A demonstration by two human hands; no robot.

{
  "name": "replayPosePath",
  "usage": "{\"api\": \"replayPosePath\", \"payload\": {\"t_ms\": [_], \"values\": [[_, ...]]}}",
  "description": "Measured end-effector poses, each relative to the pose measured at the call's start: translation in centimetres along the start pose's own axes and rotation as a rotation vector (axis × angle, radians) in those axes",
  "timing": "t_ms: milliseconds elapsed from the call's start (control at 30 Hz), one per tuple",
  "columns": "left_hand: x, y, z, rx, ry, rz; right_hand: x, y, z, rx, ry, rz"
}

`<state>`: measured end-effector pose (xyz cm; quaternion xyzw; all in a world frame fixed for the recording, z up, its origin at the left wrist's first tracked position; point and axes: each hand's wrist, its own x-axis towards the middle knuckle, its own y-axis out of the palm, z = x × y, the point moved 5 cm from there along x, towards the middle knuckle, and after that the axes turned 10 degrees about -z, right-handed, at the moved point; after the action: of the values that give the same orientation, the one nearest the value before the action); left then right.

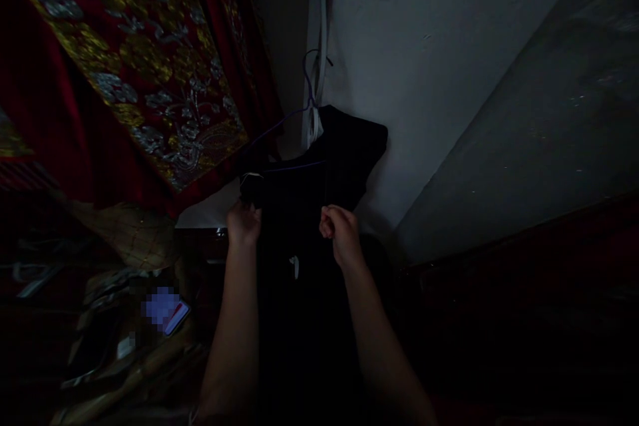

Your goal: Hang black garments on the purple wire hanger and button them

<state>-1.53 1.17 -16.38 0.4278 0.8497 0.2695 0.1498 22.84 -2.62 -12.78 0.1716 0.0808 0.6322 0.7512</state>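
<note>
A black garment [299, 193] hangs in front of me on a thin purple wire hanger [308, 83], whose hook is at a white cable or pipe by the wall. One end of the hanger pokes out at the left, past the garment's neckline. My left hand [244, 221] is closed at the garment's left edge, its fingertips partly hidden in the dark cloth. Further right, my right hand [340, 229] is curled in a pinch on the front of the same garment. A small white mark [295, 267] shows lower on the dark cloth between my forearms.
Red cloth with gold and silver embroidery [154, 60] hangs at upper left. A lit phone [176, 318] lies among clutter at lower left. The pale wall [424, 46] rises behind the garment, with a shiny translucent sheet [539, 126] at right. The room is very dark.
</note>
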Motion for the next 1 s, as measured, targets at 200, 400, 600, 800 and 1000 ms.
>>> {"api": "replayPosePath", "payload": {"t_ms": [200,400,600,800,1000], "values": [[-2.2,0.1,1.3,0.311,-0.086,0.155,0.7,-1.5,-0.5,-0.054,0.008,-0.052],[-5.4,2.8,1.2,0.376,-0.040,0.325,1.6,-2.8,-1.9,-0.226,0.076,0.010],[-10.1,6.7,-2.5,0.238,0.245,0.399,-0.5,-0.2,0.4,-0.247,-0.131,0.265],[-11.7,8.0,-5.0,0.388,0.586,0.381,-2.6,2.6,2.6,-0.265,-0.210,0.365],[-9.2,5.3,-1.2,0.698,0.164,0.737,3.3,2.3,8.3,-0.280,-0.346,0.357]]}}
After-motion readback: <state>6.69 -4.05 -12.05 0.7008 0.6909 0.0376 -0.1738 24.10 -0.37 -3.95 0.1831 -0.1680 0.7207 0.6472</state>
